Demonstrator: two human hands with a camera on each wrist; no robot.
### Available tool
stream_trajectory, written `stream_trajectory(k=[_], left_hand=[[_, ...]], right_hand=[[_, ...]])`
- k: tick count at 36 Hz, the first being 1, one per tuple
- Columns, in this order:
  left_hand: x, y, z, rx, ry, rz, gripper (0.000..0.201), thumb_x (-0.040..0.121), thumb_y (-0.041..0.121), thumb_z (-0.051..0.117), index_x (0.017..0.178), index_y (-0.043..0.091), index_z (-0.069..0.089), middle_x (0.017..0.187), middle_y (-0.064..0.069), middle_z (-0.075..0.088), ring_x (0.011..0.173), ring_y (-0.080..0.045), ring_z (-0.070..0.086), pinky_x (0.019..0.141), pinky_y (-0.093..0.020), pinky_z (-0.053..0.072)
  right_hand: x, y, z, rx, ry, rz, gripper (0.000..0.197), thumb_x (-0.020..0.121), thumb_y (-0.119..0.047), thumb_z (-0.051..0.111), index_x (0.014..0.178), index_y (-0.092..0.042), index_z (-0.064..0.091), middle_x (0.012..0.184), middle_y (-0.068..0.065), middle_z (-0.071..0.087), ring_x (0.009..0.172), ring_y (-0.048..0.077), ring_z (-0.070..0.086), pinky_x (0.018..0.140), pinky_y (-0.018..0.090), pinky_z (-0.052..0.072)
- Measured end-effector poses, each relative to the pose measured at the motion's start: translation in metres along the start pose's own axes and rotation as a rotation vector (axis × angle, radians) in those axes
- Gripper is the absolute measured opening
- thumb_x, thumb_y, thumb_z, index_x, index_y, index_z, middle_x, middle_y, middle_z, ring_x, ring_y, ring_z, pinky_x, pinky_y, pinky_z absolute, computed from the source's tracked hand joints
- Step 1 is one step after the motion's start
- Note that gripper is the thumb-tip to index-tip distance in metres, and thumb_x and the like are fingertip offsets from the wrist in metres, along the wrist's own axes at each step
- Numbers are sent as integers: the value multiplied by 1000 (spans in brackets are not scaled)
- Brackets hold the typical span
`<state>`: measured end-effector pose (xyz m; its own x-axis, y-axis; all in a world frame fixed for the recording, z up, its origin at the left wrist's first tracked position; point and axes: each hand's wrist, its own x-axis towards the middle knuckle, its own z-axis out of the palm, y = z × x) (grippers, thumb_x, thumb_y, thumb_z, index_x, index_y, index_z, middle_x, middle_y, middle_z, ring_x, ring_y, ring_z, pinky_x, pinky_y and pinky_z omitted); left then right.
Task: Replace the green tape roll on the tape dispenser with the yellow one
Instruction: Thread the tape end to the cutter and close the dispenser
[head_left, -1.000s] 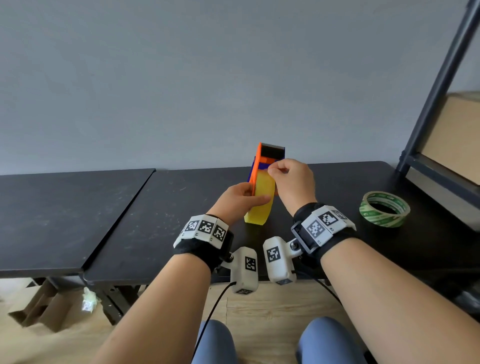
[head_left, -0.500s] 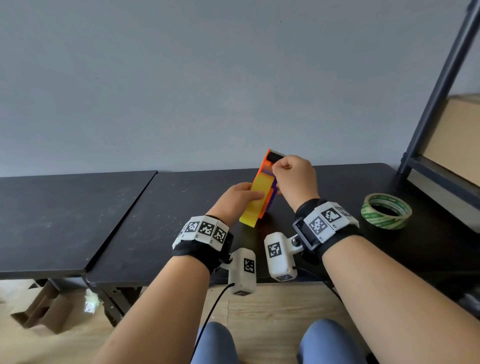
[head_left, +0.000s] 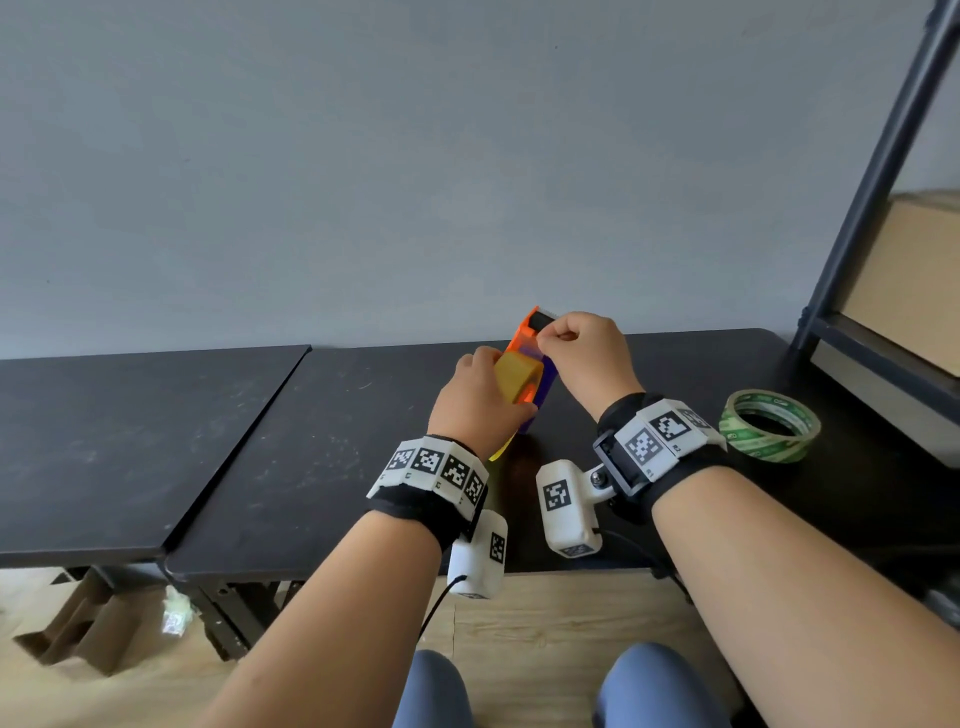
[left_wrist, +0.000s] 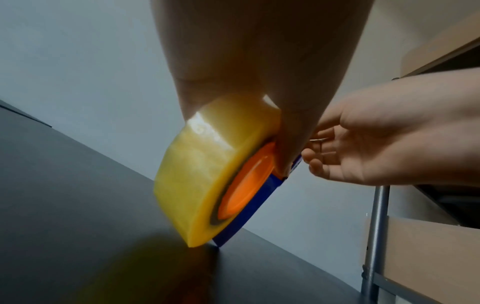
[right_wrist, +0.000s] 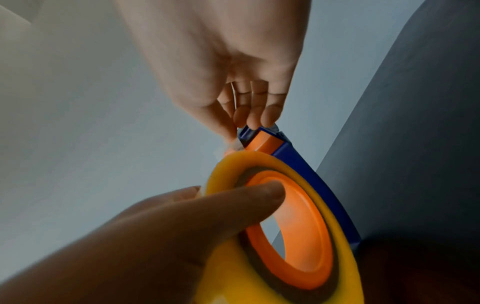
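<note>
The orange and blue tape dispenser (head_left: 540, 382) stands tilted on the black table (head_left: 311, 441), one blue corner (left_wrist: 221, 240) touching it. The yellow tape roll (head_left: 517, 376) sits on its orange hub (left_wrist: 244, 185). My left hand (head_left: 478, 400) grips the yellow roll (left_wrist: 205, 170), thumb (right_wrist: 221, 205) pressed on the hub's rim (right_wrist: 306, 232). My right hand (head_left: 587, 358) pinches the dispenser's top end (right_wrist: 267, 142) by the cutter. Whether a tape end is between those fingertips (right_wrist: 249, 119) I cannot tell. The green tape roll (head_left: 769, 426) lies flat at the right.
A dark metal shelf frame (head_left: 878, 171) with cardboard boxes (head_left: 904, 291) stands at the table's right end. A second black tabletop (head_left: 130, 431) adjoins on the left. Folded cardboard (head_left: 78, 629) lies on the floor below.
The dispenser with the yellow roll has tipped from upright to a slant, top leaning right. My left hand has closed further over the roll. My right hand followed the top end.
</note>
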<state>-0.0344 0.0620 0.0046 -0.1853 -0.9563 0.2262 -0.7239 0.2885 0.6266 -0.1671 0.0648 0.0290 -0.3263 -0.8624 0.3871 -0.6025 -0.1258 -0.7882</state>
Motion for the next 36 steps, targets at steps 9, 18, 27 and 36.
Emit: stream_trajectory(k=[9, 18, 27, 36], left_hand=[[2, 0, 3, 47, 18, -10, 60, 81, 37, 67, 133, 21, 41, 122, -4, 60, 106, -27, 61, 75, -33, 47], [3, 0, 4, 79, -10, 1, 64, 80, 32, 68, 136, 20, 38, 125, -5, 58, 104, -28, 62, 75, -34, 50], [2, 2, 5, 114, 4, 13, 60, 78, 28, 67, 132, 20, 42, 121, -4, 60, 105, -28, 61, 79, -36, 50], [0, 1, 5, 130, 24, 23, 49, 79, 23, 62, 125, 19, 44, 121, -4, 59, 103, -29, 61, 80, -37, 51]], right_hand=[[2, 4, 4, -21, -24, -54, 7, 85, -12, 65, 90, -9, 69, 76, -5, 58, 77, 12, 57, 64, 24, 46], [3, 5, 5, -93, -11, -110, 7, 84, -20, 72, 89, -15, 70, 90, 2, 59, 82, 13, 57, 71, 26, 45], [2, 5, 8, -170, 10, -88, 13, 85, -15, 62, 76, -16, 71, 100, 9, 61, 89, 24, 62, 76, 32, 50], [-2, 5, 6, -164, 101, -15, 19, 89, -8, 53, 77, -10, 68, 107, 10, 59, 88, 28, 61, 73, 30, 42]])
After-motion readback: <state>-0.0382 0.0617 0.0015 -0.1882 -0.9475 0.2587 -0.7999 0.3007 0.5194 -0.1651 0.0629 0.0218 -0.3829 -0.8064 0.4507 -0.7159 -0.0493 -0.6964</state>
